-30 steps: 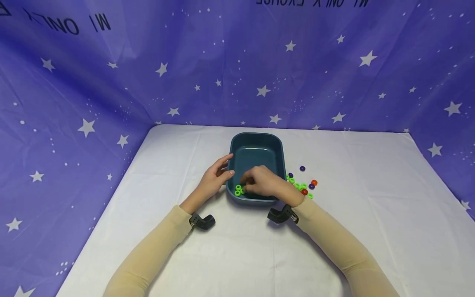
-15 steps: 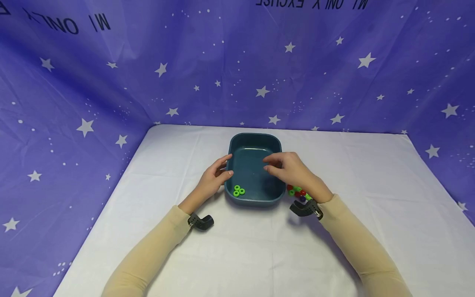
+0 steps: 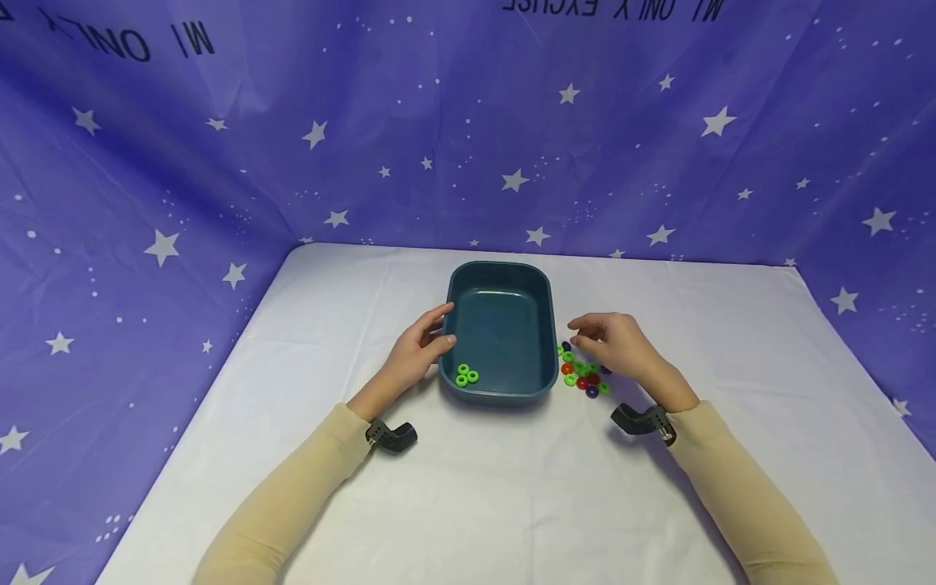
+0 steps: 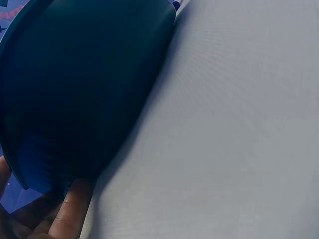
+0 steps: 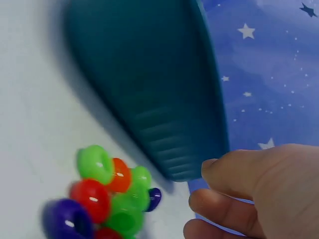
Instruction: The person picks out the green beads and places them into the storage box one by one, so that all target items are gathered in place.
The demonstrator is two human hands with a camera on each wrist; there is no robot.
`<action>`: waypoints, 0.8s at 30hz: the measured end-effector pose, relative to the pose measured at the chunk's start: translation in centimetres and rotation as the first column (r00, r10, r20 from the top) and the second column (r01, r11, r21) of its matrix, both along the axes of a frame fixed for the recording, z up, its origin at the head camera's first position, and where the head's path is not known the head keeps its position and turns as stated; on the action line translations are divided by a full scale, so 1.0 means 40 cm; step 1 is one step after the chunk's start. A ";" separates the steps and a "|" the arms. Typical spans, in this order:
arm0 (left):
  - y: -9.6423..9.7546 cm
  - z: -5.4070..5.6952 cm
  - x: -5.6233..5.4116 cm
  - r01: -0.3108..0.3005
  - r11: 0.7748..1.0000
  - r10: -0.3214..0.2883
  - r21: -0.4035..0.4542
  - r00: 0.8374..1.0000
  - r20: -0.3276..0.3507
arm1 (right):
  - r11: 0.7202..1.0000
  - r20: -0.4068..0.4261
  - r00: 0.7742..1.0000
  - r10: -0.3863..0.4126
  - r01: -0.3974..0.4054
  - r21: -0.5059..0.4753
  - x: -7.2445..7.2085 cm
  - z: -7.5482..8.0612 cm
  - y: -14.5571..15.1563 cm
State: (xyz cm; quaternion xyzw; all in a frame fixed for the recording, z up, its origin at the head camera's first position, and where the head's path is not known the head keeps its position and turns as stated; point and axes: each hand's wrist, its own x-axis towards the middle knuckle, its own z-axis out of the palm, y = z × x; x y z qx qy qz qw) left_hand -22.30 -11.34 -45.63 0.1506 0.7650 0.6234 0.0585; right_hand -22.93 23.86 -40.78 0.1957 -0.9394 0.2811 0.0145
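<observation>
A dark teal rectangular bin (image 3: 504,325) stands on the white table, also large in both wrist views. My left hand (image 3: 411,351) rests against its left side, thumb and index fingertip at the rim. In the left wrist view, a finger (image 4: 73,209) touches the outer wall low down. Three green ring-shaped beads (image 3: 463,380) lie in the bin's near left corner. My right hand (image 3: 621,345) hovers over the bead pile (image 3: 582,370) right of the bin, fingers bent and apart, with nothing seen between them. The pile mixes green, red, orange and purple beads (image 5: 70,219).
White cloth (image 3: 468,487) covers the table around the bin. A purple star-printed curtain (image 3: 512,122) hangs behind and along the sides. Each wrist wears a black camera mount (image 3: 643,420). The bin's right wall stands close to the bead pile.
My right hand has come up out of the bin and moved right, over the loose beads. Three green beads show in the bin's corner. My left hand stays at the rim.
</observation>
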 end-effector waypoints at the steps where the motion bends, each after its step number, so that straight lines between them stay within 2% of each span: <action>1: -0.001 -0.002 0.000 0.000 1.000 0.000 0.004 1.000 0.001 | 1.000 0.009 1.000 0.006 -0.006 -0.003 0.000 -0.007 -0.001; 7: -0.001 -0.005 0.001 -0.001 1.000 0.001 0.004 1.000 0.005 | 0.999 0.057 0.997 0.043 -0.043 0.001 -0.002 -0.034 -0.012; 10: -0.002 -0.003 0.001 0.000 1.000 0.000 0.003 1.000 0.003 | 0.998 0.046 0.998 0.053 -0.054 0.016 -0.006 -0.041 -0.015; 17: -0.005 0.001 -0.003 -0.001 1.000 0.001 0.005 1.000 -0.002 | 0.999 0.035 0.999 0.035 -0.036 0.033 -0.013 -0.048 -0.016; 24: -0.001 -0.006 -0.005 0.001 1.000 -0.001 0.010 1.000 0.011 | 0.998 0.095 0.995 0.010 -0.016 0.064 -0.009 -0.048 -0.006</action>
